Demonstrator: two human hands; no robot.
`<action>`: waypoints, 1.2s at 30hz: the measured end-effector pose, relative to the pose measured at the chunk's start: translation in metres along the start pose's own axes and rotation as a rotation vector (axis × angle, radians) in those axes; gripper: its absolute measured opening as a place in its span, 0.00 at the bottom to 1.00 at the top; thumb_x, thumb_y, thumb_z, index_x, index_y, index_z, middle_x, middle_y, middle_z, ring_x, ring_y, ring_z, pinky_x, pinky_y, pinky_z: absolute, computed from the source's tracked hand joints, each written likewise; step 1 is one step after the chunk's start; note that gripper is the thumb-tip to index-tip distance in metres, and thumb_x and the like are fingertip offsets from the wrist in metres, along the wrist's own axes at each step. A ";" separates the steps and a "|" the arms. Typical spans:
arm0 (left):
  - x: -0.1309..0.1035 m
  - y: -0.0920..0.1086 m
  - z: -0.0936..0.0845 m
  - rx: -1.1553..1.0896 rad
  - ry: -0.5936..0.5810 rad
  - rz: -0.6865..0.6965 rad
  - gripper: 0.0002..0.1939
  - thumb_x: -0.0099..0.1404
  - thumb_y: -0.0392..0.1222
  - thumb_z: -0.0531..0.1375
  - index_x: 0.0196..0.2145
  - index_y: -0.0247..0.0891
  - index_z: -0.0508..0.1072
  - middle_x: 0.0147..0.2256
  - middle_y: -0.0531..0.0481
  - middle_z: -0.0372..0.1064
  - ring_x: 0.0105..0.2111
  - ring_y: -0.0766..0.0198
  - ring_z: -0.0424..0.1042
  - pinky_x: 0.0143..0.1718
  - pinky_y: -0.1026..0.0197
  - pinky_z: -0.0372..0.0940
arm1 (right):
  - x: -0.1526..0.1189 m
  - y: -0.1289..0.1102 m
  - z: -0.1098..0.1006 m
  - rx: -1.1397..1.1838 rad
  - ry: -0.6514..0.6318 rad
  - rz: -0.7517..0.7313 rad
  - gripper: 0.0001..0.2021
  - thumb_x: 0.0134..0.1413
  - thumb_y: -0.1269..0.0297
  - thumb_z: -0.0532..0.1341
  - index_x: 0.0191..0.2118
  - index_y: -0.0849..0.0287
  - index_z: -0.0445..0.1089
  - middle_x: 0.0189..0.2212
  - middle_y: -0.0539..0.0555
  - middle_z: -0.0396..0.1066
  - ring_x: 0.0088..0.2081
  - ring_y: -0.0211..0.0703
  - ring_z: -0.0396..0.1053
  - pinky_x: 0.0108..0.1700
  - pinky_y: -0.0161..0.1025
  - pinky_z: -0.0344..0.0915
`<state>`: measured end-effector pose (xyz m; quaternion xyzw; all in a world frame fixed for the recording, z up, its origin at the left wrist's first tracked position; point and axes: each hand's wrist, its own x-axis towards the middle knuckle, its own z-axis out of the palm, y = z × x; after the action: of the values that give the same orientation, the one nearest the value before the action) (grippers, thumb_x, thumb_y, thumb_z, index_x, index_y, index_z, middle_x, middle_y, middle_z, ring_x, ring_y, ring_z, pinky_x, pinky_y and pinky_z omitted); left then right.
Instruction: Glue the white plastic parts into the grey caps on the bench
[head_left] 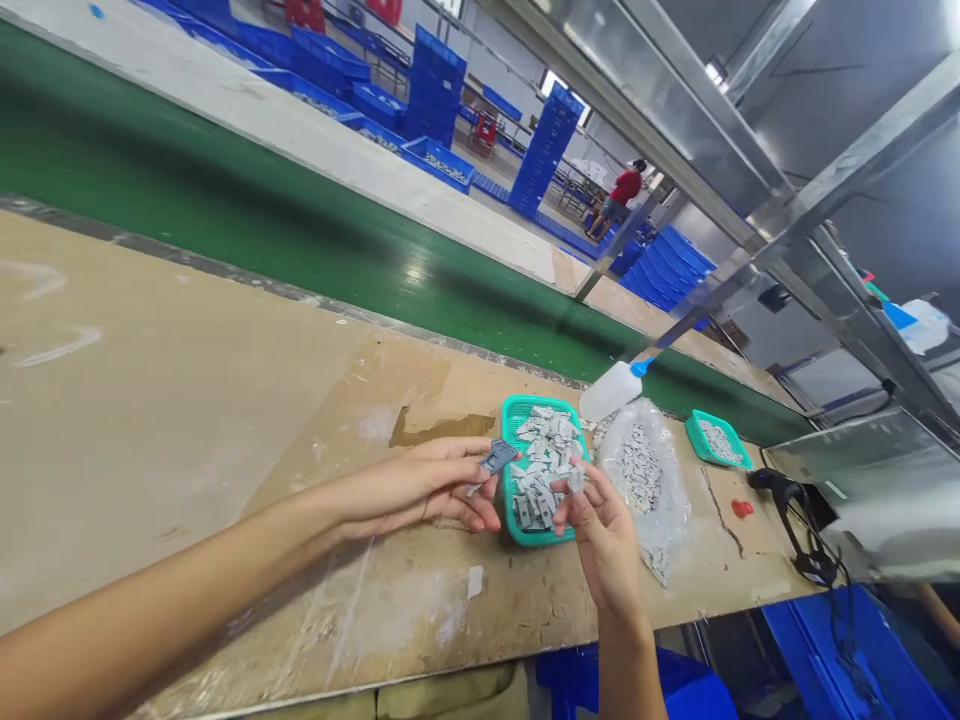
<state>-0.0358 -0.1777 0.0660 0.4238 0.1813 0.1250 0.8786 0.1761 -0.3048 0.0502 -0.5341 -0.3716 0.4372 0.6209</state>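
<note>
Left hand (pixel 442 487) grasping gray part (pixel 499 457), right hand (pixel 604 535) pinching pale piece (pixel 576 477) (basket rim (pixel 538 539) beside)

The left hand (pixel 442 485) and right hand (pixel 606 530) are bare. Past the bench's (pixel 187 350) near edge is tan cloth (pixel 457 698), maybe pants.

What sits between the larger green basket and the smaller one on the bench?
In the head view, a clear plastic bag of small pale parts lies between the larger basket and the smaller basket, with a white bottle near its far end.
</note>
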 end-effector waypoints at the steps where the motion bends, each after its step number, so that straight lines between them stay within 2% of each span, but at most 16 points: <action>1: -0.004 -0.006 -0.006 0.011 0.031 0.052 0.23 0.59 0.47 0.69 0.44 0.33 0.65 0.34 0.49 0.69 0.35 0.61 0.75 0.39 0.63 0.69 | 0.003 0.002 0.003 0.005 -0.025 0.021 0.20 0.54 0.54 0.70 0.49 0.58 0.71 0.39 0.57 0.75 0.30 0.39 0.71 0.30 0.34 0.69; 3: -0.012 -0.016 -0.017 0.060 0.080 0.158 0.22 0.61 0.49 0.67 0.46 0.32 0.68 0.36 0.46 0.71 0.37 0.62 0.74 0.41 0.63 0.68 | 0.010 0.006 0.010 -0.011 -0.066 0.049 0.16 0.53 0.55 0.71 0.43 0.58 0.73 0.39 0.58 0.76 0.31 0.40 0.72 0.30 0.34 0.70; 6: -0.021 -0.027 -0.028 0.121 0.129 0.268 0.24 0.63 0.50 0.66 0.50 0.33 0.69 0.37 0.46 0.70 0.37 0.63 0.72 0.43 0.61 0.68 | 0.018 0.011 0.022 -0.082 -0.094 0.067 0.15 0.52 0.55 0.72 0.40 0.59 0.75 0.41 0.59 0.76 0.34 0.41 0.73 0.32 0.33 0.71; 10: -0.031 -0.030 -0.033 0.235 0.196 0.387 0.20 0.65 0.46 0.62 0.51 0.33 0.69 0.40 0.45 0.70 0.38 0.63 0.71 0.44 0.60 0.66 | 0.031 0.015 0.037 -0.226 -0.121 0.037 0.15 0.49 0.54 0.73 0.39 0.57 0.77 0.37 0.55 0.76 0.36 0.41 0.74 0.35 0.32 0.72; 13: -0.037 -0.030 -0.036 0.461 0.273 0.479 0.17 0.67 0.41 0.57 0.52 0.35 0.70 0.46 0.43 0.70 0.45 0.60 0.70 0.47 0.60 0.63 | 0.041 0.020 0.047 -0.371 -0.154 -0.010 0.13 0.51 0.54 0.71 0.39 0.56 0.78 0.36 0.54 0.77 0.37 0.41 0.74 0.38 0.33 0.72; 16: -0.039 -0.033 -0.047 0.725 0.401 0.476 0.15 0.67 0.37 0.53 0.51 0.37 0.68 0.47 0.44 0.69 0.46 0.59 0.68 0.49 0.58 0.61 | 0.049 0.027 0.055 -0.585 -0.150 -0.065 0.14 0.54 0.53 0.68 0.43 0.55 0.79 0.39 0.54 0.77 0.41 0.43 0.75 0.44 0.36 0.72; 18: -0.036 -0.039 -0.059 0.769 0.472 0.447 0.14 0.68 0.39 0.51 0.50 0.36 0.67 0.43 0.46 0.69 0.42 0.59 0.67 0.47 0.58 0.60 | 0.053 0.035 0.060 -0.703 -0.155 -0.086 0.17 0.55 0.53 0.66 0.47 0.55 0.78 0.40 0.54 0.78 0.41 0.44 0.75 0.44 0.38 0.72; 20: -0.030 -0.045 -0.070 0.653 0.480 0.421 0.16 0.69 0.43 0.52 0.51 0.36 0.67 0.38 0.48 0.67 0.37 0.61 0.65 0.42 0.60 0.59 | 0.056 0.043 0.064 -0.780 -0.181 -0.110 0.17 0.57 0.54 0.65 0.49 0.55 0.77 0.41 0.54 0.78 0.40 0.45 0.76 0.42 0.38 0.73; 23: -0.023 -0.048 -0.078 0.209 0.455 0.347 0.20 0.70 0.48 0.52 0.53 0.34 0.69 0.31 0.51 0.59 0.28 0.66 0.56 0.30 0.63 0.53 | 0.059 0.052 0.069 -0.868 -0.201 -0.211 0.13 0.59 0.56 0.65 0.44 0.57 0.79 0.39 0.54 0.79 0.36 0.43 0.77 0.39 0.36 0.73; 25: -0.021 -0.045 -0.078 -0.145 0.449 0.313 0.20 0.72 0.48 0.50 0.51 0.30 0.70 0.29 0.51 0.57 0.26 0.68 0.54 0.28 0.64 0.53 | 0.060 0.056 0.071 -0.910 -0.194 -0.307 0.11 0.60 0.59 0.65 0.43 0.58 0.80 0.38 0.53 0.79 0.35 0.41 0.77 0.40 0.35 0.73; 28: -0.021 -0.038 -0.075 -0.494 0.418 0.288 0.17 0.75 0.45 0.49 0.46 0.28 0.71 0.30 0.48 0.60 0.27 0.68 0.59 0.31 0.64 0.57 | 0.060 0.059 0.071 -0.963 -0.205 -0.416 0.10 0.62 0.62 0.64 0.44 0.58 0.80 0.39 0.53 0.79 0.38 0.41 0.77 0.44 0.35 0.74; 32: -0.024 -0.036 -0.076 -0.717 0.336 0.228 0.08 0.73 0.38 0.55 0.40 0.30 0.70 0.31 0.47 0.65 0.29 0.68 0.65 0.36 0.63 0.63 | 0.059 0.057 0.070 -1.068 -0.209 -0.437 0.11 0.64 0.64 0.61 0.48 0.58 0.78 0.44 0.55 0.78 0.43 0.44 0.77 0.47 0.38 0.74; 36: -0.025 -0.038 -0.078 -0.736 0.327 0.231 0.04 0.66 0.33 0.62 0.39 0.30 0.71 0.35 0.46 0.70 0.33 0.67 0.70 0.44 0.60 0.66 | 0.058 0.053 0.072 -1.163 -0.214 -0.372 0.13 0.66 0.64 0.59 0.51 0.59 0.76 0.48 0.57 0.76 0.46 0.45 0.75 0.47 0.40 0.72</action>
<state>-0.0894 -0.1559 -0.0038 0.0735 0.2128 0.3446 0.9114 0.1211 -0.2235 0.0084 -0.6644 -0.6961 0.0986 0.2535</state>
